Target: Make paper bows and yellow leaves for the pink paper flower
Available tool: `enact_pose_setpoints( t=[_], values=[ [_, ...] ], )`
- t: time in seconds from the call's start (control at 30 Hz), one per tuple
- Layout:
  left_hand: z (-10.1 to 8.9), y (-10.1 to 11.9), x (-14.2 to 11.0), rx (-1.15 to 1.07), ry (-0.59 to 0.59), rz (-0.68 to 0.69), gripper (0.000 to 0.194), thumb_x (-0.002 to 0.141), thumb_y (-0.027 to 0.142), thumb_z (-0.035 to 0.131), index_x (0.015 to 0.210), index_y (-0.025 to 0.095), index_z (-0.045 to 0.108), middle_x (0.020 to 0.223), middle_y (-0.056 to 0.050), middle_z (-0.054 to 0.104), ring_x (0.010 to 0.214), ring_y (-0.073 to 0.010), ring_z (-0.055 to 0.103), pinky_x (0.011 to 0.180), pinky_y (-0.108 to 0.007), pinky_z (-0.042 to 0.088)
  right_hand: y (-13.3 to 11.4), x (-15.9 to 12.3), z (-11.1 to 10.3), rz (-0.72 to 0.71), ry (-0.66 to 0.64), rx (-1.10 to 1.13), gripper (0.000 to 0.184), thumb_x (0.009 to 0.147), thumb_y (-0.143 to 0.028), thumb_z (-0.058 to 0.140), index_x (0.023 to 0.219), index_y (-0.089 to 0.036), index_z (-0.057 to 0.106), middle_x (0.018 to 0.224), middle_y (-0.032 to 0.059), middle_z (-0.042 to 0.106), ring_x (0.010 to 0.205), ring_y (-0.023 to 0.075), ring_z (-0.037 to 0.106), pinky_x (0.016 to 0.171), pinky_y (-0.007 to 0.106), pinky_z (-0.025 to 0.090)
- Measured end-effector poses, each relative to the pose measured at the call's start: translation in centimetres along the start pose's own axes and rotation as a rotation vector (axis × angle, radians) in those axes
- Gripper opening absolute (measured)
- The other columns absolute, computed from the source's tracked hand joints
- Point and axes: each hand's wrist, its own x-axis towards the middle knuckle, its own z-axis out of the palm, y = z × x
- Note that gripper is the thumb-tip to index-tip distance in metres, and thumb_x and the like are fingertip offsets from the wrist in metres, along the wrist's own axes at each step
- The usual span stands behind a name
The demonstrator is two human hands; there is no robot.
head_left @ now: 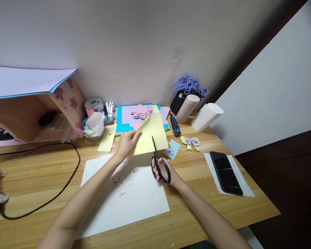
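1. You work at one wooden table (189, 207) set against one pale wall (124, 52).
2. Your left hand (126, 143), one of two in view, pinches one yellow sheet (145, 138) at its left edge, thumb on the near face. The sheet is held up over the far edge of one white sheet (137, 202), which lies flat and bears coloured flecks.
3. Your right hand (173, 174) grips one pair of black-handled scissors (156, 152), fingers through the handles. The blades point away from you and overlap the yellow sheet's lower right part; you cannot tell from here whether they have cut it.
4. Just right of the yellow sheet lie one light blue paper piece (172, 148), one utility knife (175, 125) and one yellow-and-purple paper bow (191, 141).
5. Farther right, one black phone (225, 173) rests on one piece of white paper (238, 174).
6. Behind stand two pale cylinders (188, 109), near one black holder (176, 103) topped with purple yarn (189, 84).
7. Beyond your left hand, one pink paper flower (141, 112) sits on a stack of coloured paper (122, 128), its sheets too overlapped to count.
8. To the left are one yellow slip (107, 138), one tape roll (93, 103), several white markers (109, 108), one flower-patterned box (75, 100) and one black cable (79, 159).
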Motion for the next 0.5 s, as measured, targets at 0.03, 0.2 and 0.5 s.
enact_pose_setpoints(
  t=[0.03,0.2,0.5],
  values=[
    [0.11,0.0,-0.02,-0.003,-0.016,0.0,0.042,0.084,0.044,0.042,0.054,0.019,0.027,0.052,0.005,0.026,0.051,-0.0098,0.028,0.051,-0.025,0.02,0.03,0.01,0.03,-0.015,0.005,0.014,0.073,0.057,-0.087,0.034,0.074,-0.017,0.046,0.046,-0.008,0.041,0.032,0.0054,0.04,0.033,0.018,0.037],
    [0.52,-0.23,-0.05,-0.037,-0.035,-0.009,0.042,0.084,0.046,0.041,0.055,0.019,0.027,0.053,0.004,0.027,0.052,-0.0104,0.029,0.051,-0.025,0.02,0.25,0.02,0.09,-0.032,0.046,0.007,0.067,0.062,-0.083,0.039,0.073,-0.017,0.046,0.045,-0.008,0.041,0.032,0.0059,0.041,0.032,0.018,0.037],
    [0.17,0.11,-0.03,-0.04,-0.03,-0.034,0.042,0.083,0.046,0.042,0.054,0.019,0.027,0.052,0.004,0.026,0.052,-0.01,0.027,0.05,-0.025,0.02,-0.07,0.05,0.27,-0.035,0.101,-0.025,0.06,0.065,-0.077,0.046,0.071,-0.018,0.045,0.042,-0.0093,0.037,0.029,0.0047,0.036,0.027,0.016,0.033]
  ],
)
